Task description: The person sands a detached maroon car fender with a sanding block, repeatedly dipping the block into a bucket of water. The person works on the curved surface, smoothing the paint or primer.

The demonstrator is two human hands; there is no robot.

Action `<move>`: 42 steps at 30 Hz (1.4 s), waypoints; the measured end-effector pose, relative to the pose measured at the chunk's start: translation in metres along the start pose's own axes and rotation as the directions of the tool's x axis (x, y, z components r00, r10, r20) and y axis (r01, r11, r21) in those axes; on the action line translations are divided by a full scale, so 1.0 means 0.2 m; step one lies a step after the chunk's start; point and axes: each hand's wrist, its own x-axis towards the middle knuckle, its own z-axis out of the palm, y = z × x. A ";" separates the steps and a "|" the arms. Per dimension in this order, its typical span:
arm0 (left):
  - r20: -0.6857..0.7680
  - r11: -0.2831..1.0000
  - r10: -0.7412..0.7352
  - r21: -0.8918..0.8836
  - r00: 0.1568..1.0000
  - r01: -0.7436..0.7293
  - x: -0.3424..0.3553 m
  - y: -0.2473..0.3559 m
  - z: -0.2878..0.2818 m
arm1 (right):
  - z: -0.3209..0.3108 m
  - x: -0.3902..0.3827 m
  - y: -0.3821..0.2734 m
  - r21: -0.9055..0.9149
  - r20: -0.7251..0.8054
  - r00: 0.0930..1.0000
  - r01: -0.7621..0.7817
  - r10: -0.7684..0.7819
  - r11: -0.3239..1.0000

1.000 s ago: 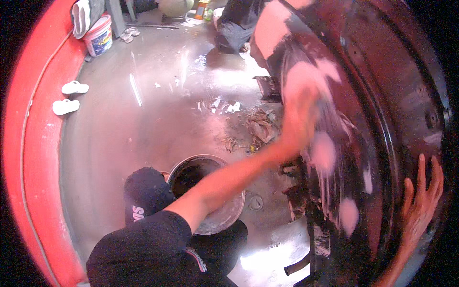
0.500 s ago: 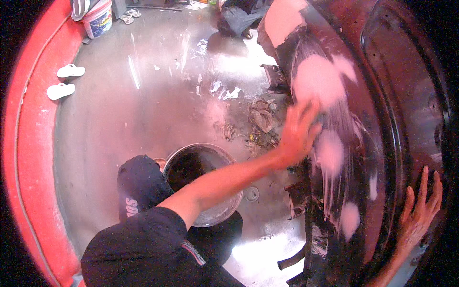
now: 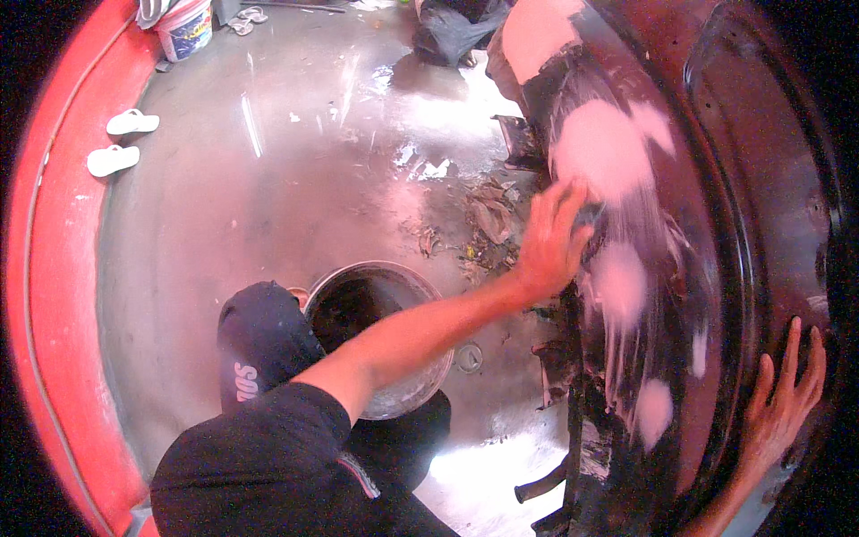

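Observation:
My left hand [image 3: 555, 237] reaches across to a dark vehicle body panel [image 3: 693, 242], its fingers bent at the lower edge of a large pink patch [image 3: 599, 143]. A small dark grey piece shows under the fingers, too indistinct to name. Smaller pink patches [image 3: 617, 282] and pale streaks lie below. Farther right, my right hand [image 3: 777, 398] rests on the panel, fingers spread, holding nothing. Beneath my left forearm a round metal tub [image 3: 353, 295] with a dark interior sits between my dark-clothed legs.
At left runs a red ledge [image 3: 63, 268], with white flip-flops [image 3: 114, 161] beside it. A bucket [image 3: 183, 31] stands at top left. A person's dark-trousered legs [image 3: 452, 31] are at top centre. Crumpled debris [image 3: 488, 224] lies on the grey floor [image 3: 233, 206] near the panel's torn edge [image 3: 555, 376].
My left hand has moved down from the large pink patch to its lower edge, uncovering it. My right hand sits slightly lower on the panel. The whole view has shifted a little.

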 end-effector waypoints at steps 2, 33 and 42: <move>-0.013 0.998 -0.060 0.016 0.998 0.060 0.18 -0.10 0.03 | -0.01 -0.01 0.00 0.009 -0.013 1.000 0.004 -0.004 1.000; 0.007 0.993 0.071 0.091 0.997 -0.071 0.79 -0.08 0.04 | -0.12 0.05 -0.14 0.352 0.080 0.988 -0.155 0.136 0.923; 0.105 0.953 0.300 0.005 0.948 -0.302 0.52 0.06 0.03 | -0.08 0.02 -0.14 0.282 0.114 0.975 -0.214 0.189 0.935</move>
